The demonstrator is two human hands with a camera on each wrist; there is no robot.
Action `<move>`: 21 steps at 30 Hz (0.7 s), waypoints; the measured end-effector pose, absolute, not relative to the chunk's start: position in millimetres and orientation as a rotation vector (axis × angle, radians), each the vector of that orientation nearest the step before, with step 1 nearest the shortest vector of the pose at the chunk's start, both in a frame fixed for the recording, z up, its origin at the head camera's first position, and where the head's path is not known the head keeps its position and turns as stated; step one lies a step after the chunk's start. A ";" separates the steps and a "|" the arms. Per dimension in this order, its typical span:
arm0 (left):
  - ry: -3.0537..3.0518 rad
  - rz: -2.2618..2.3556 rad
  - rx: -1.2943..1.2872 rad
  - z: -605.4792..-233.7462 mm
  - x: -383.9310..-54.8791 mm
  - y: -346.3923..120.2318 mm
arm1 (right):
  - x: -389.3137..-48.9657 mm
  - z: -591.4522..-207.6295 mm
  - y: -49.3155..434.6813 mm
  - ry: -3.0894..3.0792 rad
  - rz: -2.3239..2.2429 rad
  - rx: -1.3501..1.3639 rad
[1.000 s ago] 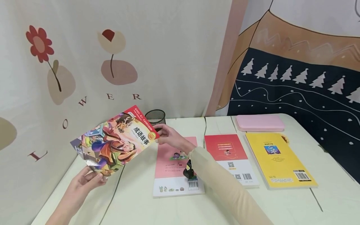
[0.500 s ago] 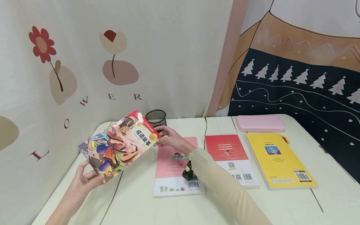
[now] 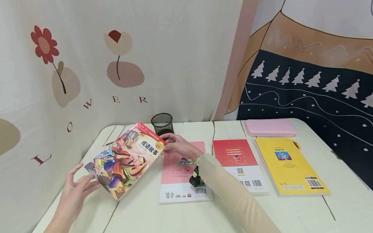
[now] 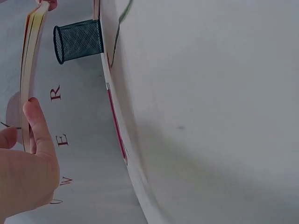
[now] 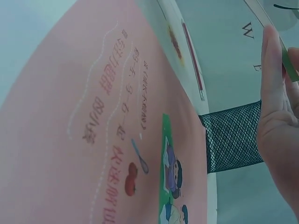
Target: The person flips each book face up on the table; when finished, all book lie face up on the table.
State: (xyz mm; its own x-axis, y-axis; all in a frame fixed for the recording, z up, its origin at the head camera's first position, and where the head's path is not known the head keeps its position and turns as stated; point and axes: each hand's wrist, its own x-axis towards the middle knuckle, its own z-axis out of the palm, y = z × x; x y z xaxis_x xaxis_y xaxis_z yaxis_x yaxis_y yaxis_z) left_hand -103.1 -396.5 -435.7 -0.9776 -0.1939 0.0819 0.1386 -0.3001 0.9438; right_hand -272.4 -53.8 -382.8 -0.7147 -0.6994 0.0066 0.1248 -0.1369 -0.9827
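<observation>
A storybook (image 3: 122, 160) with a colourful illustrated cover and a red top band is held tilted above the left of the table. My right hand (image 3: 182, 145) pinches its upper right corner. At its lower left corner is my left hand (image 3: 77, 191), fingers spread and fairly straight, the index finger away from the cover. In the left wrist view, a finger (image 4: 37, 123) lies along the edge of the storybook (image 4: 29, 70). Below my right wrist lies a pink and white book (image 3: 175, 191), partly covered by the forearm.
A black mesh pen cup (image 3: 162, 123) stands at the back edge. A red pencil (image 4: 117, 123) lies near it. To the right are a red and white book (image 3: 236, 153), a yellow book (image 3: 291, 171) and a pink case (image 3: 270, 127). Curtains hang behind the table.
The storybook has come down and slightly right, its lower corner now closer to me. My left fingers have spread and shifted back from its cover. The right hand keeps its pinch.
</observation>
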 end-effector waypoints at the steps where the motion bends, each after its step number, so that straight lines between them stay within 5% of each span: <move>1: -1.732 -2.375 0.078 -435.0 -102.5 -396.6 | -272.6 -383.3 -53.8 1.576 -1.898 -0.652; 21: -2.205 -2.256 0.133 -387.3 -78.7 -358.0 | -269.6 -400.0 -70.2 1.774 -2.030 -0.430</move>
State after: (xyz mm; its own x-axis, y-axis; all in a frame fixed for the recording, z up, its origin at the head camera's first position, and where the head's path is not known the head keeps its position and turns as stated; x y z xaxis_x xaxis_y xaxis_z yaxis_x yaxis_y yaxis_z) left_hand -78.7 -358.0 -387.3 -0.9964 -0.0473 -0.0711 -0.0700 -0.0243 0.9973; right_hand -269.6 -70.2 -400.0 -0.8689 -0.4937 -0.0353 0.1011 -0.1071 -0.9891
